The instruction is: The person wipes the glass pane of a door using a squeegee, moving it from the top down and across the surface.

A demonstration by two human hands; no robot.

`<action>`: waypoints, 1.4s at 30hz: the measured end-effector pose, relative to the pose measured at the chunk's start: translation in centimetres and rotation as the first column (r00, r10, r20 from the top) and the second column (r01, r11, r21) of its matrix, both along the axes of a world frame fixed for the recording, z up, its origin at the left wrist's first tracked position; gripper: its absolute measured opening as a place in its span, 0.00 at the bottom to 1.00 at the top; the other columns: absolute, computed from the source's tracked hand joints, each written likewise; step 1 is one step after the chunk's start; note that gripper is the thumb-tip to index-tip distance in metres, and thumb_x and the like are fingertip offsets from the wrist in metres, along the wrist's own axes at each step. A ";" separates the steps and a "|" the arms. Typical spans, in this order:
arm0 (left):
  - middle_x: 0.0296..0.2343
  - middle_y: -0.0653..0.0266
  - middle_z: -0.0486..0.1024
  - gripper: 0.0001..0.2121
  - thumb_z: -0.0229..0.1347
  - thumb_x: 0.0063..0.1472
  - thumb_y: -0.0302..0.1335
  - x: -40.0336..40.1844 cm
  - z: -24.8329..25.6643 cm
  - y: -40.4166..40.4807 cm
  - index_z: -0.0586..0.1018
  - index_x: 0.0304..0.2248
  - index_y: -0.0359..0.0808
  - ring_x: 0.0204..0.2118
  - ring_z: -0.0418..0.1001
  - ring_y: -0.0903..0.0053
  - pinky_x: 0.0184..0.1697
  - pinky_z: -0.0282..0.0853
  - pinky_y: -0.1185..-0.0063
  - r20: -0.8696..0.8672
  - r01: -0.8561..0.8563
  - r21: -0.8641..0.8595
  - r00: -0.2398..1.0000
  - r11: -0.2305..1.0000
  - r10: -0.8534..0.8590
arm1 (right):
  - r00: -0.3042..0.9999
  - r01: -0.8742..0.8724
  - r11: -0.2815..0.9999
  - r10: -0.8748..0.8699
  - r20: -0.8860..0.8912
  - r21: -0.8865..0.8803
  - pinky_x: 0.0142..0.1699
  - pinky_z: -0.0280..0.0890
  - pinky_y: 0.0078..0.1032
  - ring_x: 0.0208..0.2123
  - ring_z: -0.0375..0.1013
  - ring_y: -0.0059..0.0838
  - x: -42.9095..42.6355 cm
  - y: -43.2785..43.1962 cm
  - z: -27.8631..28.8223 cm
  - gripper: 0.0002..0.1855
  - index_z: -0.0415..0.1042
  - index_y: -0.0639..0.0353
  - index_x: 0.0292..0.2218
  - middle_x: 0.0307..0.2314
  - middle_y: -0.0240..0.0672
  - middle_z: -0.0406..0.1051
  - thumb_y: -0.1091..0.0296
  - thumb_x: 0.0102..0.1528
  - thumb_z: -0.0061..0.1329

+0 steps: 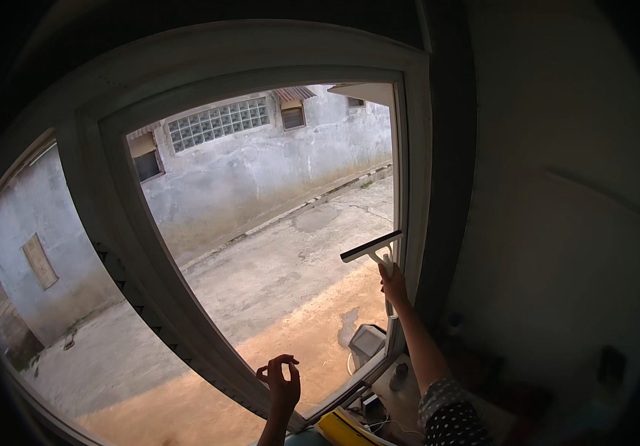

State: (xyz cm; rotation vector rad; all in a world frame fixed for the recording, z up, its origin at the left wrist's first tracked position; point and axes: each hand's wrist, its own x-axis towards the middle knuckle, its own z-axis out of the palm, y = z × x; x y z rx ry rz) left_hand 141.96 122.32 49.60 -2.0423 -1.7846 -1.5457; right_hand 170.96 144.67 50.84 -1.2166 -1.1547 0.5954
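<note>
My right hand (394,284) is closed around the white handle of a window squeegee (371,248). The squeegee's dark blade is tilted, its right end raised by the right side of the window frame (415,223), over the lower right part of the window pane (275,223). Whether the blade touches the glass cannot be told. Lower down, near the bottom of the frame, my left hand (282,379) is raised with its fingers curled and apart, holding nothing. A dotted sleeve covers my right upper arm.
Below the window lie a yellow object (347,428), white cables and a small dark bottle-like object (399,374). Through the glass show a grey bin-like container (367,341), a concrete yard and a weathered wall (275,167). A dim wall (548,234) stands at right.
</note>
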 end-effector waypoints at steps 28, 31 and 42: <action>0.27 0.67 0.71 0.12 0.45 0.54 0.22 -1.5 -11.2 -7.4 0.65 0.39 0.35 0.34 0.66 0.76 0.45 0.51 0.75 0.281 -0.067 -0.089 0.956 0.994 0.089 | 0.963 -0.238 0.971 0.240 -0.120 0.035 0.17 0.62 0.17 0.12 0.64 0.16 -10.5 -10.3 6.5 0.14 0.65 0.61 0.31 0.12 0.28 0.61 0.57 0.54 0.45; 0.26 0.63 0.71 0.10 0.44 0.55 0.22 -1.4 -10.7 -7.9 0.65 0.39 0.32 0.32 0.68 0.76 0.41 0.59 0.77 0.462 -0.003 -0.070 0.886 0.998 0.035 | 0.988 -0.141 0.989 0.138 0.075 0.041 0.21 0.63 0.24 0.17 0.68 0.29 -12.3 -10.2 7.2 0.18 0.64 0.61 0.32 0.15 0.36 0.66 0.52 0.53 0.45; 0.26 0.64 0.72 0.10 0.44 0.55 0.22 -2.9 -12.9 -10.2 0.65 0.39 0.35 0.30 0.69 0.78 0.35 0.61 0.79 0.490 -0.009 -0.124 0.869 0.992 0.069 | 0.948 0.042 0.999 -0.047 0.316 0.024 0.26 0.63 0.40 0.26 0.70 0.51 -14.2 -11.6 -10.7 0.23 0.61 0.60 0.35 0.22 0.50 0.70 0.47 0.52 0.44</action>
